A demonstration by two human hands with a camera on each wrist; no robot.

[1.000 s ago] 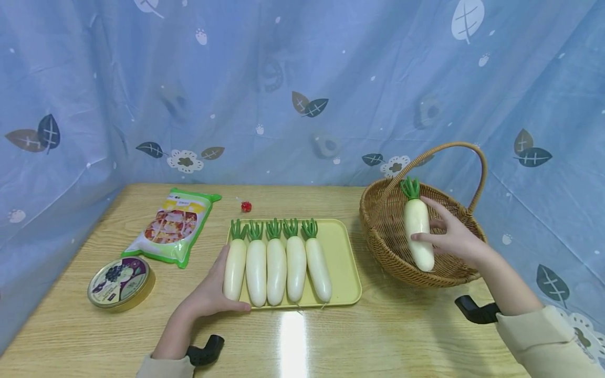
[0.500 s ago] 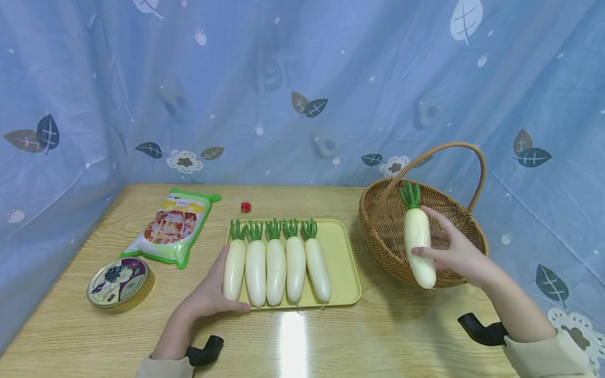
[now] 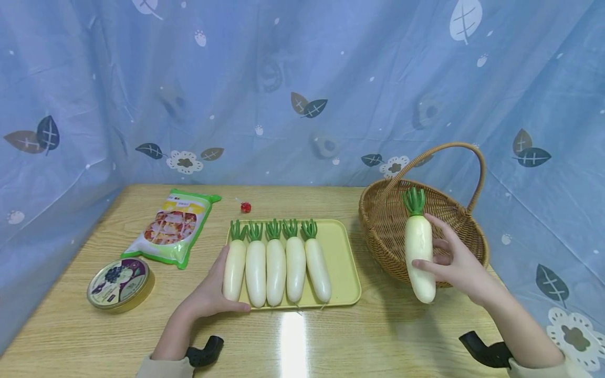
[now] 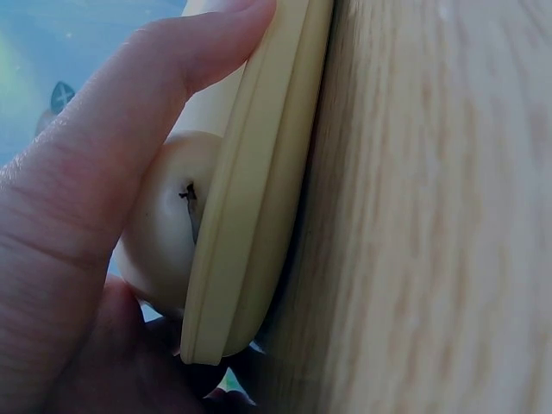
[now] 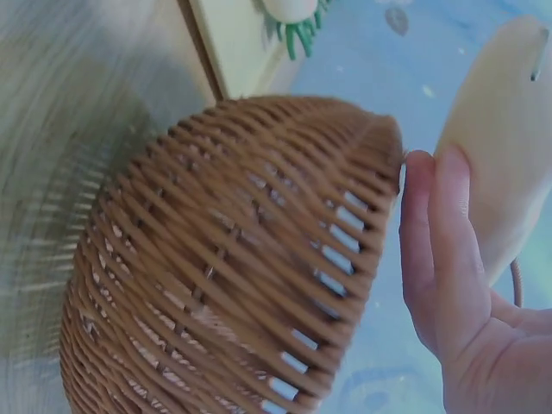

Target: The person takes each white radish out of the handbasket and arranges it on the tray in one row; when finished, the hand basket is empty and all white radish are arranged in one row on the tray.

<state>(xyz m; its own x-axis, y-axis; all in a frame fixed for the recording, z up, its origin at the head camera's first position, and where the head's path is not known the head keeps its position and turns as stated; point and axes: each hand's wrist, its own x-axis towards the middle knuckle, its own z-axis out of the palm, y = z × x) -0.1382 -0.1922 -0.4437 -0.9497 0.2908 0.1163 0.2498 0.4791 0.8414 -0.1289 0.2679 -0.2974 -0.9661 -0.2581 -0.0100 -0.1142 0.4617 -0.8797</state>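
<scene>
In the head view, my right hand [image 3: 460,265] grips a white radish [image 3: 418,247] with green leaf stubs, thumb on its near side. The radish hangs over the front rim of a wicker basket [image 3: 383,252]. In the right wrist view, the fingertips are beside the basket's rim and the radish [image 5: 504,129] is partly cut off. My left hand [image 3: 210,291] holds the left front corner of a yellow tray [image 3: 341,262]. Several white radishes [image 3: 276,273] lie side by side on it, leaves pointing away. The left wrist view shows the thumb along the tray's edge [image 4: 250,190].
A green-edged food packet [image 3: 172,228] lies at the back left, with a round tin [image 3: 120,283] in front of it. A small red object [image 3: 246,207] sits behind the tray. The basket's tall handle [image 3: 454,144] arches over its opening. A blue curtain [image 3: 283,105] hangs behind.
My right hand has lifted the radish from inside the basket and brought it nearer, over the front rim. The left hand and tray have stayed put.
</scene>
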